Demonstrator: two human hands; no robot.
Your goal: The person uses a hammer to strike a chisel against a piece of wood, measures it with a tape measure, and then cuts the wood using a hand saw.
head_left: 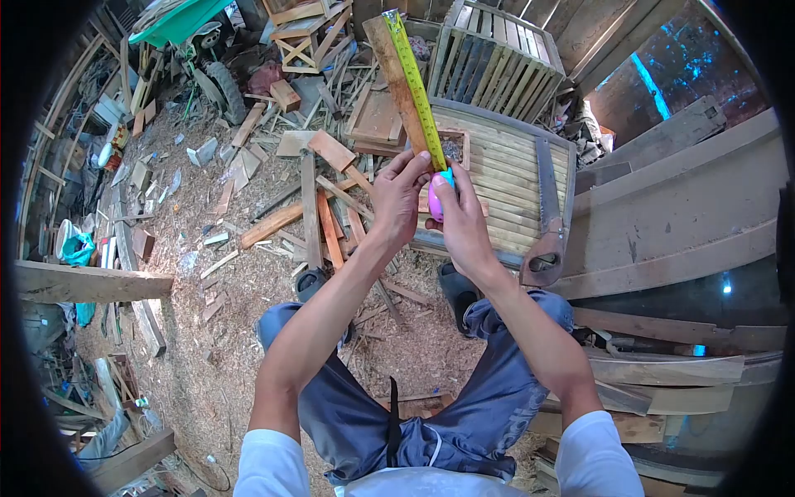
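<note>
Faces the slatted counter [507,184]. Holds the plank [392,74] out ahead, pinching its near end in the nearly closed left hand [396,195]. In the closed right hand [464,217], grasps the tape [419,95], drawn out along the plank.

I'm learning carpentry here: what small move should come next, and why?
Probably read the yellow blade beside the left hand: that hand holds the wooden board, the right hand holds the tape measure, and the blade runs along the board to around its far end.
</note>
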